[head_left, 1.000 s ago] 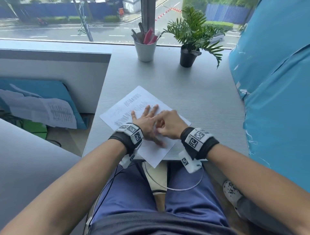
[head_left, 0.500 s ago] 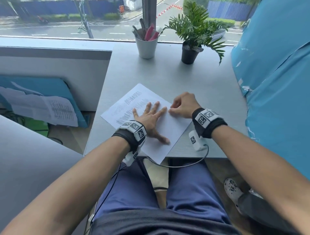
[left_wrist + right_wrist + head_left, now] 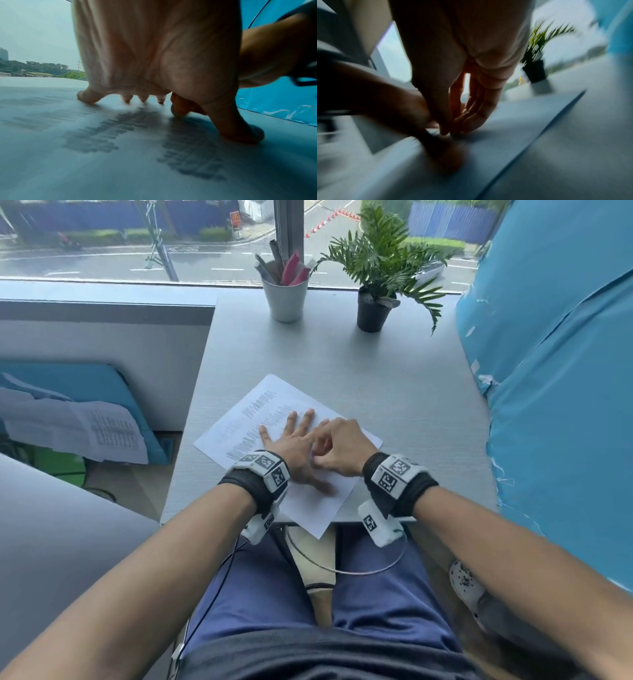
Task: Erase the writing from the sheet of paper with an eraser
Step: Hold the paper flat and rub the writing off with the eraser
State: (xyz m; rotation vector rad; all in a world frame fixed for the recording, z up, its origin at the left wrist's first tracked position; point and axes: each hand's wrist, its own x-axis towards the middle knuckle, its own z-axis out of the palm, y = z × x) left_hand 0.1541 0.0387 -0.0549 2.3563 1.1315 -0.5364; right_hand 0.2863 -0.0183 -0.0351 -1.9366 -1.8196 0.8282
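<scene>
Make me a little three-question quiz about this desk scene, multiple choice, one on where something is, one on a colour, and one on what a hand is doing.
1. Where does the sheet of paper lie?
A. Wholly in the middle of the desk
B. On the desk with a corner hanging past the near edge
C. On the floor

2. What colour is the pot of the plant?
A. Black
B. White
C. Red

3. How does the left hand lie?
A. Curled into a fist
B. Raised off the desk
C. Flat on the paper, fingers spread

Answers: B, its corner juts over the person's lap; A, the pot is dark beside the pale cup; C, the fingertips press the sheet.
</scene>
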